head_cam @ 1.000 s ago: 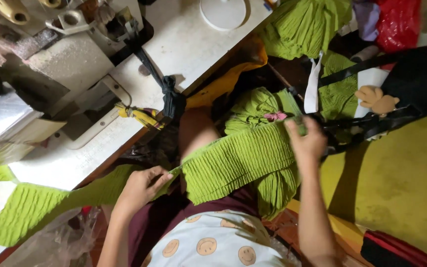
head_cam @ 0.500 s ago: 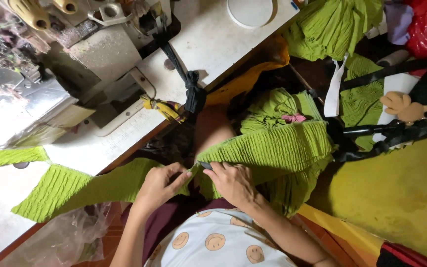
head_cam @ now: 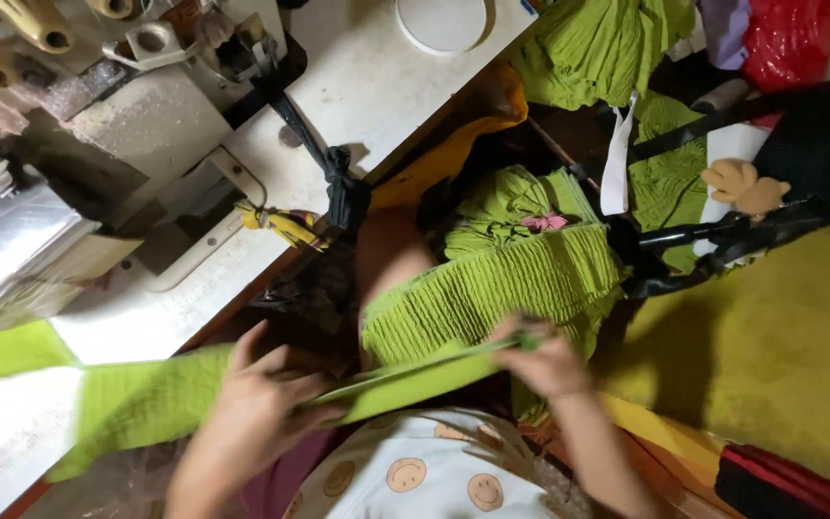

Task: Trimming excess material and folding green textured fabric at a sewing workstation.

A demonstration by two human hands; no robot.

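Note:
A long strip of ribbed green fabric (head_cam: 146,399) runs from the white sewing table (head_cam: 377,86) at the lower left across my lap. My left hand (head_cam: 266,399) grips it near the table's edge. My right hand (head_cam: 545,360) pinches the same strip farther right, pulling it taut and edge-on between the hands. Both hands are motion-blurred. Behind the strip, a stack of green smocked pieces (head_cam: 501,284) lies over my knee.
A sewing machine (head_cam: 98,144) with thread cones stands at the upper left, a white round lid (head_cam: 442,21) at the table's far edge. More green fabric (head_cam: 598,53) is piled at the top, red cloth (head_cam: 788,43) at the upper right, yellow cloth (head_cam: 780,346) at the right.
My right hand left the pile at the right and came in to the strip. Both hands now hold it stretched between them, and the view has shifted down and right.

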